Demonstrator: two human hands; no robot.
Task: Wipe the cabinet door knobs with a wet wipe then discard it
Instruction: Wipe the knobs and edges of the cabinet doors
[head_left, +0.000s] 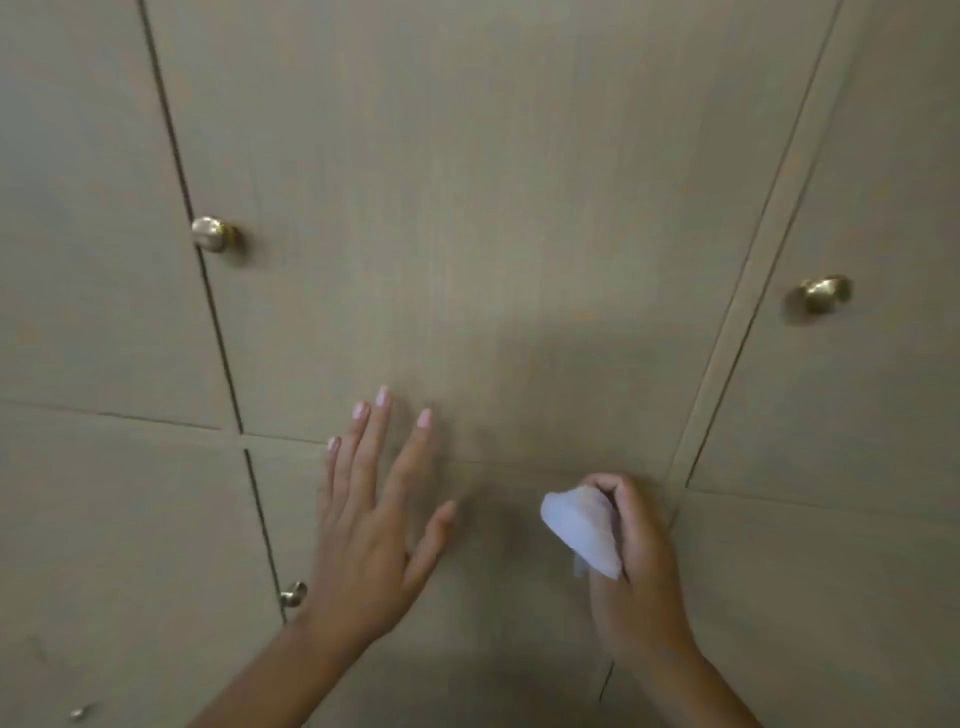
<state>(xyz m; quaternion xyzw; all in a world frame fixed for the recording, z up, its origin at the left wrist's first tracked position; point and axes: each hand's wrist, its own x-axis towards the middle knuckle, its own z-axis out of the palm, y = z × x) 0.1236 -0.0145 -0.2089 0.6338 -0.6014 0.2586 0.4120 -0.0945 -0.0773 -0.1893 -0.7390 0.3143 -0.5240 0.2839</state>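
Note:
Beige wooden cabinet doors (467, 208) fill the head view. A brass knob (210, 234) sits at the upper left and a second brass knob (823, 293) at the right. A third brass knob (293, 593) shows just left of my left wrist, and another small knob (79, 713) lies at the bottom left corner. My left hand (376, 525) is spread flat with fingers apart, holding nothing. My right hand (636, 561) is closed around a crumpled white wet wipe (582, 532), low on the middle door and away from every knob.
Dark gaps between the door panels run up and across the cabinet front. A horizontal seam (156, 421) separates the upper doors from the lower ones. My two forearms enter from the bottom edge.

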